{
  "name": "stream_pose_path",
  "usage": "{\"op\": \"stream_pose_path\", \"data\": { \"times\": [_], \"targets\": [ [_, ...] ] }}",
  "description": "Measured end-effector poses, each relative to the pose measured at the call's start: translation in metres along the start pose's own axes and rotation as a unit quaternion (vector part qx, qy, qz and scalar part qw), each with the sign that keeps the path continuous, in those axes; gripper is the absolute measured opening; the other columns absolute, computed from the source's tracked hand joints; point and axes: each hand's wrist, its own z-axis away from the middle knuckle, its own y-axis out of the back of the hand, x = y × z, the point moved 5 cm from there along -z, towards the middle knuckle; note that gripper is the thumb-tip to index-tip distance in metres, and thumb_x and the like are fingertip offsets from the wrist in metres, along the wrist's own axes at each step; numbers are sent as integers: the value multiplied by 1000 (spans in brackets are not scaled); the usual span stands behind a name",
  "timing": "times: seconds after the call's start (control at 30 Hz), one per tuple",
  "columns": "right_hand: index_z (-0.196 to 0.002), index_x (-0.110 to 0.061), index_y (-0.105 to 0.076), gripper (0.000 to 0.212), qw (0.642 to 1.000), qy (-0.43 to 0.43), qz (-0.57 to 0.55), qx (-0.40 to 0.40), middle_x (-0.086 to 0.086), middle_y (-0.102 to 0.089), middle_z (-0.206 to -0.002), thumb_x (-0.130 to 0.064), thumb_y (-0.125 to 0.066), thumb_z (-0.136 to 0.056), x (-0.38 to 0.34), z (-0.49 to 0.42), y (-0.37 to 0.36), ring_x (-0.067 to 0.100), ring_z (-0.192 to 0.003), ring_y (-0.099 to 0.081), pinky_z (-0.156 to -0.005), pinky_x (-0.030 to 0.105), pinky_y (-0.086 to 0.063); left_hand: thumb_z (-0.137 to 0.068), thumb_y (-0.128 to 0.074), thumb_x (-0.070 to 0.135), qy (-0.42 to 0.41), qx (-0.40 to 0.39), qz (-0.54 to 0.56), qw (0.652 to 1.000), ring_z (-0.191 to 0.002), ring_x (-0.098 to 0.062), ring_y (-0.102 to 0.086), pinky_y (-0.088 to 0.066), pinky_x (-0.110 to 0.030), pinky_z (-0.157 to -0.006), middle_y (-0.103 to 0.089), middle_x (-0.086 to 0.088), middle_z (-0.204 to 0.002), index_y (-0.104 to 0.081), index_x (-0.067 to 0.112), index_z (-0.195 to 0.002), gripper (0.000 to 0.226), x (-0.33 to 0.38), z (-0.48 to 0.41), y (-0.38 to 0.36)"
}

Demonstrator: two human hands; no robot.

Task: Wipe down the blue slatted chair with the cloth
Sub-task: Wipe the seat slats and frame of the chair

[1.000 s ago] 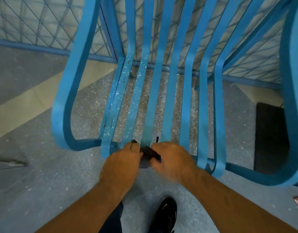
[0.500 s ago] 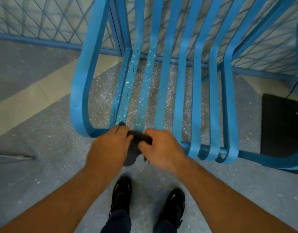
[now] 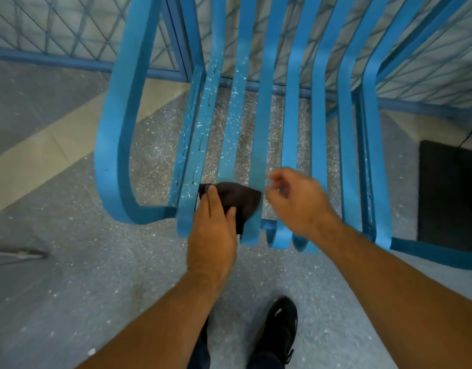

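Head view: left hand (image 3: 212, 230), fingers straight, pins the dark cloth (image 3: 238, 199) across the front seat slats of the blue slatted chair (image 3: 262, 107), right hand (image 3: 296, 202) loosely curled, empty, just beside; risk: cloth, pressed not gripped, drops through a gap.

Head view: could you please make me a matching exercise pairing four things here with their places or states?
1 cloth
2 left hand
3 right hand
4 shoe

A on the floor
B pressing flat on the cloth
C loosely curled, holding nothing
D on the front slats of the chair

Pairs: 1-D, 2-B, 3-C, 4-A.
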Motion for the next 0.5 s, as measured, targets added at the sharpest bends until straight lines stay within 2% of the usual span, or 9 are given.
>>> {"op": "stream_pose_path", "data": {
  "times": [0.07, 0.13, 0.2, 0.27, 0.4, 0.5],
  "targets": [
    [-128, -21, -56, 38, 995, 24, 80, 62, -2, -58, -125, -39, -55, -94, 15, -9, 16, 18, -116, -50, -100, 37, -44, -100, -31, 38, 11, -18, -21, 1000, -136, -32, -38, -35, -36, -108, -33, -18, -152, -19, -1, -151, 65, 3, -10, -7],
    [-137, -19, -48, 51, 985, 40, 139, 96, 3, -45, -143, -47, -51, -95, 27, -20, 23, 24, -135, -35, -113, 45, -30, -102, -27, 37, 10, -38, -56, 998, -140, -29, -32, -33, -36, -110, -24, -16, -156, -8, 0, -153, 65, 7, -24, -13],
    [-145, -22, -37, 64, 980, 23, 174, 90, 5, -28, -156, -58, -42, -94, 39, -29, 20, 26, -146, -19, -118, 55, -14, -103, -27, 35, 0, -43, -84, 995, -140, -29, -30, -34, -37, -109, -18, -15, -158, -2, 2, -153, 65, 11, -36, -15],
    [-151, -23, -26, 71, 977, 2, 199, 78, 5, -13, -162, -64, -34, -94, 48, -34, 9, 26, -150, -5, -119, 56, -1, -103, -29, 32, -2, -47, -95, 994, -135, -30, -36, -40, -39, -104, -16, -15, -158, 0, 2, -153, 65, 13, -43, -16],
    [-153, -24, -22, 71, 969, -3, 221, 109, 4, -9, -163, -65, -28, -95, 50, -34, 5, 27, -150, -1, -119, 55, 4, -102, -30, 30, 6, -63, -109, 992, -115, -29, -51, -49, -41, -89, -19, -16, -156, 5, 4, -153, 66, 13, -49, -18],
    [-152, -23, -24, 70, 967, -6, 228, 112, 4, -11, -163, -64, -27, -96, 50, -34, 6, 27, -150, -2, -119, 56, 2, -102, -31, 32, 25, -72, -97, 992, -106, -28, -54, -46, -38, -80, -30, -15, -150, 6, 4, -153, 69, 20, -59, -14]
  ]
}}
